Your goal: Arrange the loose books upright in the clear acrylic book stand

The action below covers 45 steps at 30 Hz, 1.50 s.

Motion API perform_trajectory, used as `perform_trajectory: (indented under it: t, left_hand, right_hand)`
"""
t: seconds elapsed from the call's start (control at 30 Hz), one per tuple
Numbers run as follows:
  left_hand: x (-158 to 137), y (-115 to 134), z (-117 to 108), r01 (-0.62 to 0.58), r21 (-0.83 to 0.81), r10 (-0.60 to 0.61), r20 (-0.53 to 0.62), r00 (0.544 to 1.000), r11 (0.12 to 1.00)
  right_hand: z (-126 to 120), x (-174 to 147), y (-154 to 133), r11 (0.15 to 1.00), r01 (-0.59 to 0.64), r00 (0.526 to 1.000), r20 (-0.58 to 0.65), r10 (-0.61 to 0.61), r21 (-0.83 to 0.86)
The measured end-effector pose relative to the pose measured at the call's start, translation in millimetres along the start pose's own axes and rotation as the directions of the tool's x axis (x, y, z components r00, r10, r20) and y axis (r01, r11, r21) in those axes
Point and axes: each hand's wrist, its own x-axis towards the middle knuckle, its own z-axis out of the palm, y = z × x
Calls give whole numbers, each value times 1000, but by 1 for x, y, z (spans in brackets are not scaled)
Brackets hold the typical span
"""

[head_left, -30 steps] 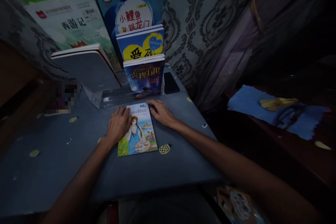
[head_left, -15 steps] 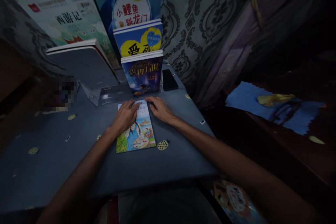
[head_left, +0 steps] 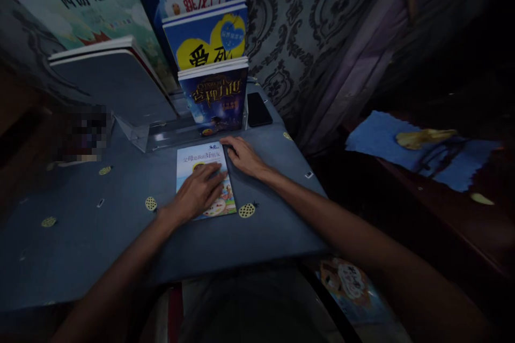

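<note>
A thin picture book (head_left: 191, 154) lies face up on the blue tablecloth, its pale top with dark lettering showing. My left hand (head_left: 200, 191) is spread across the middle and lower part of its cover, fingers loosely stretched, hiding much of the picture. At the top right corner is my right hand (head_left: 243, 156), with its fingers lightly bent and a fingertip at the book's edge. Just behind, a dark blue book (head_left: 219, 102) stands upright in a clear holder (head_left: 139, 136).
More books stand behind, among them a blue and yellow one (head_left: 177, 37) and a grey-backed one (head_left: 112, 83). A black phone (head_left: 259, 110) lies right of the holder. Beyond the table's right edge is a blue cloth (head_left: 374, 134) on a dark red surface.
My left hand has slid down the cover toward me, uncovering the title at the top. My right hand stays by the top right corner. The view has tilted slightly downward.
</note>
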Motion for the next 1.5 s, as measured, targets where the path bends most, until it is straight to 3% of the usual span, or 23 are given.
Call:
perform_trajectory:
  t: [0.13, 0.27, 0.47, 0.8, 0.97, 1.5]
  left_hand:
    - [-24, 30, -11, -67, 5, 67, 56, 996, 998]
    - [-36, 47, -11, -73, 131, 56, 124, 991, 989]
    - [-32, 54, -3, -111, 310, 47, 206, 977, 944]
    - [-25, 62, -11, -179, 372, 22, 390, 920, 911]
    - [-28, 62, -11, -194, 378, 52, 354, 934, 905]
    - [-30, 60, -17, -41, 241, -25, 264, 964, 970]
  right_hand:
    - [1, 0, 1, 1000, -1, 1000, 3, 1, -8]
    - [1, 0, 1, 1000, 0, 1000, -5, 0, -8]
    - [0, -1, -1, 1000, 0, 1000, 6, 0, -14]
    - [2, 0, 2, 1000, 22, 1000, -2, -22, -12]
    - [2, -1, 1, 1000, 28, 1000, 0, -28, -5]
    - [2, -1, 2, 1000, 22, 1000, -4, -22, -10]
